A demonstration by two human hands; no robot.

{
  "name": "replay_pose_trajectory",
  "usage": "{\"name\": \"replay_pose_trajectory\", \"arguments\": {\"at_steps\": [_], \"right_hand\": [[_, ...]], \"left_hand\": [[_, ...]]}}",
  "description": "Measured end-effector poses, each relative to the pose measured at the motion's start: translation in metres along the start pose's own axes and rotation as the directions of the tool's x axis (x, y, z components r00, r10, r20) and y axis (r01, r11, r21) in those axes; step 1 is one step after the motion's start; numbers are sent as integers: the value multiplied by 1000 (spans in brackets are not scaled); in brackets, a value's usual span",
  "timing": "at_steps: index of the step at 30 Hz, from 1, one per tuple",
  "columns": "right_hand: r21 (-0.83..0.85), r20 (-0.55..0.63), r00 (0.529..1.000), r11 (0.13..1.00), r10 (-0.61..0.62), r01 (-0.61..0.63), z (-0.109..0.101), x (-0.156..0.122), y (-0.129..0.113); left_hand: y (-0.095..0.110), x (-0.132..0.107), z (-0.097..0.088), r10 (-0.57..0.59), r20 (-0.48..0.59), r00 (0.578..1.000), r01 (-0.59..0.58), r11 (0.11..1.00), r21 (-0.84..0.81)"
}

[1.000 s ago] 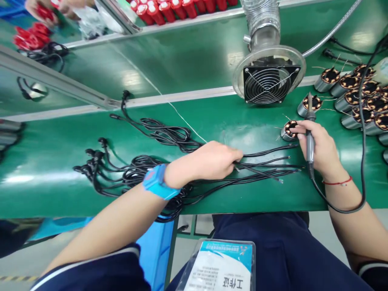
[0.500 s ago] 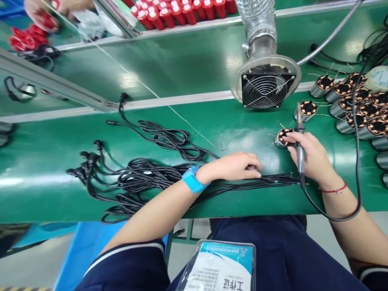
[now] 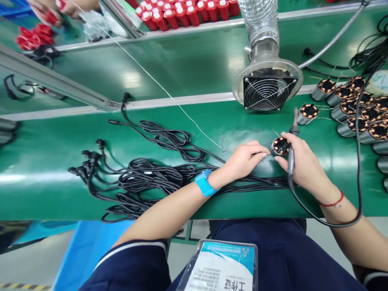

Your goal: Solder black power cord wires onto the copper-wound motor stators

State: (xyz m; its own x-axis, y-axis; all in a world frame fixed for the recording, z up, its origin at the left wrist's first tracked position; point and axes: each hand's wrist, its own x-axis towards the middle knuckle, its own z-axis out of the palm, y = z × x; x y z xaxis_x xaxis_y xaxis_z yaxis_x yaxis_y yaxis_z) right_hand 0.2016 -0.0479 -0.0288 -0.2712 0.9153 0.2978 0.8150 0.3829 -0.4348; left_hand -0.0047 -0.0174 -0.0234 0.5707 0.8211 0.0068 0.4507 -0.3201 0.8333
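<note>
My right hand point(image 3: 304, 161) carries a soldering iron point(image 3: 291, 159), its tip pointing up and away from me. The thumb and fingers of that same hand are around a small motor stator point(image 3: 279, 146) with copper windings and thin wire ends, standing on the bench. My left hand point(image 3: 247, 159) is pinched closed at the stator's left side; what its fingertips hold is too small to make out. Beneath the left wrist run black power cables point(image 3: 151, 178), their stripped ends lying toward the right hand.
More stators point(image 3: 363, 105) stand grouped at the right. A fume extractor fan point(image 3: 269, 93) hangs behind the hands. Solder wire point(image 3: 169, 95) slants down to the bench. Red cylinders point(image 3: 184, 14) fill the back shelf. Another person's hands point(image 3: 75, 8) are at upper left.
My left hand has moved from over the cable ends up and right to the stator. My right hand, with the soldering iron, has shifted slightly left, and the stator has moved slightly left and nearer.
</note>
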Motion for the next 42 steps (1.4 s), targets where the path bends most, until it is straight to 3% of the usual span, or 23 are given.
{"name": "replay_pose_trajectory", "arguments": {"at_steps": [3, 5, 9, 11, 15, 19, 21, 23, 27, 28, 30, 32, 35, 40, 42], "right_hand": [[33, 19, 1000, 999, -3, 3, 8, -1, -2], [60, 37, 999, 998, -24, 22, 12, -2, -3], [108, 45, 999, 994, -21, 16, 14, -5, -3], [122, 50, 998, 992, -23, 16, 14, -5, -3], [132, 44, 999, 991, -12, 6, 14, -5, -4], [152, 52, 998, 988, -39, 31, 16, -6, -3], [165, 57, 996, 985, -70, 60, 17, -6, -1], [176, 64, 994, 981, -91, 78, 17, -7, 2], [195, 85, 992, 978, -92, 74, 15, -7, 4], [198, 90, 992, 978, -89, 70, 15, -6, 4], [199, 98, 991, 978, -89, 68, 14, -6, 4], [195, 101, 991, 978, -90, 69, 13, -6, 4], [179, 102, 990, 981, -94, 74, 13, -6, 4], [170, 128, 979, 976, -159, 136, 13, -5, 2], [171, 148, 975, 975, -165, 139, 12, -3, 4]], "left_hand": [[6, 5, -7, 86, 47, 995, -90, 992, 94], [9, 10, -11, 78, 50, 996, -81, 994, 76], [7, 14, -20, -132, 23, 991, 134, 973, -185], [2, 11, -24, -242, 65, 968, 251, 946, -207], [-5, 8, -24, -295, 180, 938, 335, 906, -261], [-3, 16, -14, -365, 239, 900, 436, 723, -536], [-1, 23, -10, -320, 284, 904, 428, 686, -588], [0, 28, -7, -270, 271, 924, 379, 735, -562], [-10, 34, -10, -267, -9, 964, 244, 894, -376], [-14, 34, -12, -247, -47, 968, 222, 927, -303], [-20, 33, -17, -220, -11, 976, 213, 957, -198], [-23, 30, -21, -243, 103, 965, 259, 944, -205], [-18, 28, -22, -256, 229, 939, 328, 867, -375], [-2, 34, -12, -171, 191, 967, 254, 740, -622], [2, 36, -11, -166, 169, 971, 235, 763, -601]]}}
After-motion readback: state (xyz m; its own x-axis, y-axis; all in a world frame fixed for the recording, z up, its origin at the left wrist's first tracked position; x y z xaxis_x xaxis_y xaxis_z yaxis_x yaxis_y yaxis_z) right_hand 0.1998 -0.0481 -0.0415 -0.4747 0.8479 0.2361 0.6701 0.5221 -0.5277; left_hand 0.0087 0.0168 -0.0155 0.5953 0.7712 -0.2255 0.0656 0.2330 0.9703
